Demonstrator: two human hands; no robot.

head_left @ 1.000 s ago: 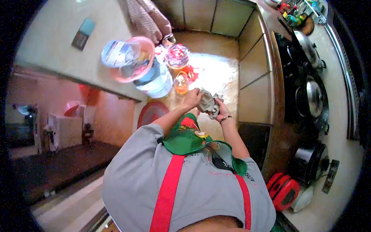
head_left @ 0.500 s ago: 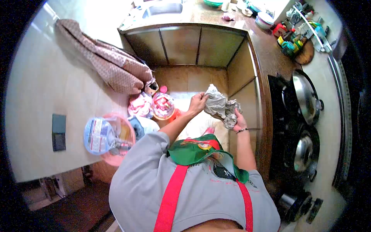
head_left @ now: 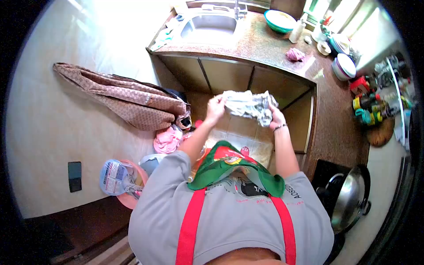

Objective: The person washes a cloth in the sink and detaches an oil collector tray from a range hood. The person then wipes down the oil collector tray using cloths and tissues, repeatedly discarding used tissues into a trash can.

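Note:
A crumpled grey-white cloth (head_left: 248, 105) is stretched between my two hands, in front of the lower cabinets. My left hand (head_left: 216, 109) grips its left end with the fingers closed. At the other end my right hand (head_left: 277, 117), with a dark bracelet at the wrist, is closed on the bunched part. Folds of the cloth hide some fingertips. Below the hands hangs the green and red apron (head_left: 234, 165) that I wear over a grey shirt.
Ahead is a counter with a steel sink (head_left: 210, 28), a green bowl (head_left: 280, 22) and a pink cloth (head_left: 295, 54). At right a large pan (head_left: 351, 201) sits on the stove. A brown patterned cloth (head_left: 128, 95) hangs at left, above pink bundles (head_left: 168, 140) and a pink bucket (head_left: 128, 201).
My view has shifted forward, bringing more of the sink and counter into sight. Both hands have raised the cloth, which is now spread wider between them.

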